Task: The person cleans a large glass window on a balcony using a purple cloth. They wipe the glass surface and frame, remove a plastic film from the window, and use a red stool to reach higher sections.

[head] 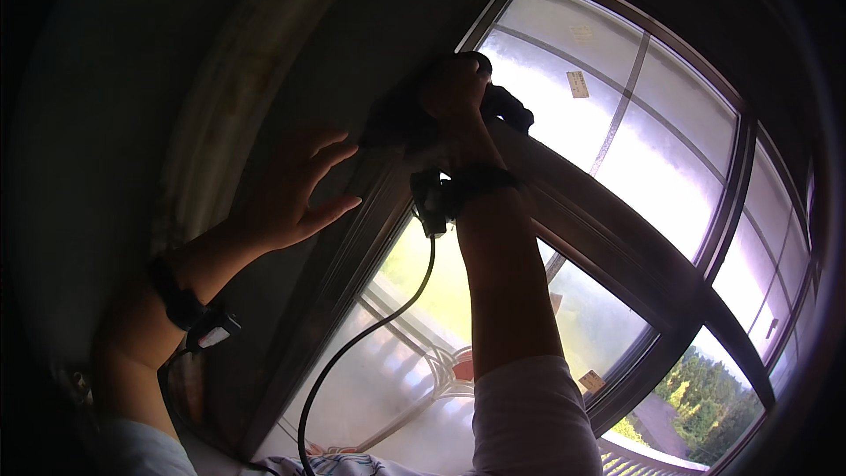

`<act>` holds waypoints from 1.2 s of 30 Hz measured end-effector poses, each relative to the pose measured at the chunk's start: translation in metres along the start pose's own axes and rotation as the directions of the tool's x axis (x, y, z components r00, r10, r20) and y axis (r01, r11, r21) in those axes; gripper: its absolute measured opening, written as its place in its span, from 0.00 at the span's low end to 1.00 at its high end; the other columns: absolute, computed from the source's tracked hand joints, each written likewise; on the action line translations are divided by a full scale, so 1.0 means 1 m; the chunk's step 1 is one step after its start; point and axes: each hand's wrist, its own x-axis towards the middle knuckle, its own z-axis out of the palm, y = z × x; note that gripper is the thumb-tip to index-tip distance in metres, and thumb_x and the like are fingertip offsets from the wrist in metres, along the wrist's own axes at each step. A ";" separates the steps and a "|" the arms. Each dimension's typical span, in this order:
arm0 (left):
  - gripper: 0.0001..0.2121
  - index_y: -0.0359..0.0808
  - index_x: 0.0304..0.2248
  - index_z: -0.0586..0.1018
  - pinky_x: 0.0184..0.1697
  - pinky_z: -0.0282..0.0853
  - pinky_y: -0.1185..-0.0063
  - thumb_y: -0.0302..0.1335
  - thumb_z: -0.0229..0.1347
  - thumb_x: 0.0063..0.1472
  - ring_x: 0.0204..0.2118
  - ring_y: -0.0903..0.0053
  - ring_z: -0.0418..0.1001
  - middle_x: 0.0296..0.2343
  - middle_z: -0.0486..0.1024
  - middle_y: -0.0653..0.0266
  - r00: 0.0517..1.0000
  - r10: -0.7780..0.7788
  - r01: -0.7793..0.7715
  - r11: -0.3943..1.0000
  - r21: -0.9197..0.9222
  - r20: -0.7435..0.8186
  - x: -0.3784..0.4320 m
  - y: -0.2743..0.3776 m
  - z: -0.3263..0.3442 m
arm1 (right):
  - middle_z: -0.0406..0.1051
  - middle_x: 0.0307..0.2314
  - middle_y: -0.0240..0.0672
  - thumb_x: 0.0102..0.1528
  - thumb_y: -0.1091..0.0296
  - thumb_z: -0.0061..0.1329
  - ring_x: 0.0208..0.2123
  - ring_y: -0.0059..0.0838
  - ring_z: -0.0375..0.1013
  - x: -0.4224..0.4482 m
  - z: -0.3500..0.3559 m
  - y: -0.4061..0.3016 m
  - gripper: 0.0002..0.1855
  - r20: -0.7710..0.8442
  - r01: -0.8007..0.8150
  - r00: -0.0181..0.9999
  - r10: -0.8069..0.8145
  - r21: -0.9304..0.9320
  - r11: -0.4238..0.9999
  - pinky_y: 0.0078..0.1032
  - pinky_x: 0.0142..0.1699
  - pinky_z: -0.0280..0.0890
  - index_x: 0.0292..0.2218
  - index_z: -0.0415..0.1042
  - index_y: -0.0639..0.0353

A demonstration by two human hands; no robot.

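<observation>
My right hand (456,86) is raised to the corner where the window frame's crossbar (595,225) meets the upright. It is closed around a dark, bunched thing (509,109), which looks like cloth but is mostly in silhouette. Part of that thing sticks out over the bright upper pane. To the left, my left hand (291,185) hovers with fingers apart and nothing in them, beside the dark window upright (330,277). Straps with small devices circle both wrists, and a black cable (370,330) hangs from the right one.
Upper window panes (661,145) bear a small paper label (577,84). Below the crossbar is a lower pane (390,370) with a red-and-white decorative pattern and another label (591,381). A pale vertical trim or curtain (225,99) runs at left. Trees (707,396) and a railing show outside.
</observation>
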 end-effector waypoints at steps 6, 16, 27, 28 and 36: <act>0.25 0.37 0.49 0.67 0.53 0.58 0.69 0.41 0.55 0.56 0.52 0.63 0.61 0.48 0.63 0.55 0.998 -0.007 0.010 0.998 -0.058 0.061 0.014 0.024 0.027 | 0.70 0.39 0.40 0.52 0.51 0.41 0.46 0.40 0.67 -0.021 0.010 0.022 0.21 -0.081 0.057 0.996 -0.043 0.174 0.983 0.42 0.48 0.61 0.41 0.71 0.56; 0.26 0.41 0.51 0.65 0.53 0.60 0.69 0.40 0.56 0.56 0.53 0.66 0.61 0.50 0.62 0.60 0.993 0.101 -0.089 0.982 -0.167 0.066 0.054 0.055 0.071 | 0.74 0.30 0.39 0.49 0.57 0.47 0.33 0.38 0.74 -0.143 -0.052 0.198 0.17 0.101 0.010 0.994 -0.035 0.242 0.970 0.32 0.40 0.68 0.39 0.69 0.55; 0.20 0.38 0.49 0.67 0.55 0.59 0.70 0.36 0.53 0.59 0.53 0.66 0.61 0.49 0.64 0.60 0.998 -0.038 0.033 0.993 0.117 0.042 0.011 -0.066 -0.039 | 0.73 0.29 0.37 0.52 0.68 0.47 0.33 0.37 0.73 -0.250 -0.084 0.285 0.08 -0.078 -0.164 0.980 0.181 0.184 0.969 0.30 0.40 0.67 0.36 0.69 0.54; 0.19 0.38 0.48 0.67 0.54 0.60 0.70 0.36 0.53 0.59 0.52 0.65 0.62 0.48 0.64 0.59 0.999 -0.044 0.040 0.984 0.176 0.022 0.010 -0.071 -0.046 | 0.73 0.29 0.37 0.53 0.68 0.46 0.34 0.38 0.73 -0.240 -0.076 0.270 0.08 -0.134 -0.101 0.983 0.126 0.179 0.979 0.30 0.40 0.67 0.36 0.69 0.54; 0.21 0.37 0.47 0.68 0.52 0.61 0.69 0.39 0.54 0.57 0.51 0.65 0.62 0.47 0.64 0.58 0.993 -0.091 0.092 0.996 -0.004 0.078 -0.023 -0.037 -0.025 | 0.74 0.26 0.39 0.50 0.48 0.45 0.29 0.37 0.75 -0.035 0.002 0.043 0.20 -0.134 0.018 0.991 -0.008 0.071 0.997 0.32 0.31 0.70 0.30 0.74 0.58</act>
